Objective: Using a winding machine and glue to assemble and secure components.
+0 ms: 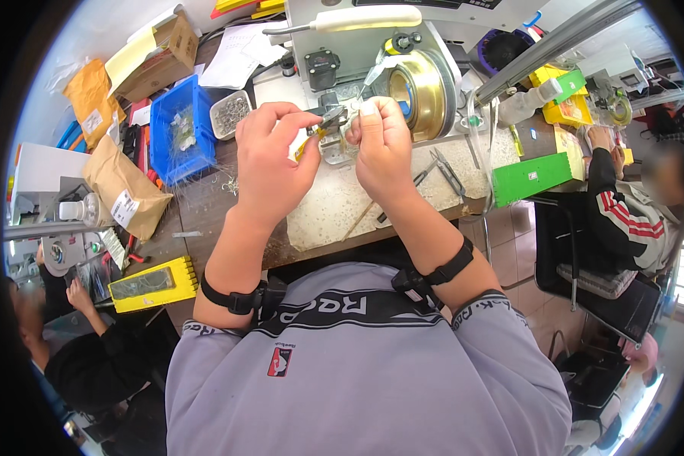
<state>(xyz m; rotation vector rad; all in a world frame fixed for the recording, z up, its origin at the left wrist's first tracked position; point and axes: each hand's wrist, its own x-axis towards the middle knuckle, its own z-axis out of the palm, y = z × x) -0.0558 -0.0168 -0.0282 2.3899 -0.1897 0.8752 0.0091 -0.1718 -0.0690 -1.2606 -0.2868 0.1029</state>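
My left hand (275,163) is raised over the work mat (327,213), its thumb and index finger closed on what look like small yellow-handled pliers (321,131). Their metal tip points toward my right hand (384,148), which is closed in a pinch close by. Whatever sits between the right fingertips is too small to make out. Just beyond both hands stands a grey bench machine (357,64) with a gold-coloured wheel (425,95) and a small black box (321,68). Another pair of pliers (450,175) lies on the mat, right of my right hand.
A blue bin (159,140) and a white tray of small metal pieces (230,114) stand left. A long white handle (368,17) crosses the machine's top. Brown paper packages (121,178) lie farther left; a green bin (532,178) is right. Other people sit at both sides.
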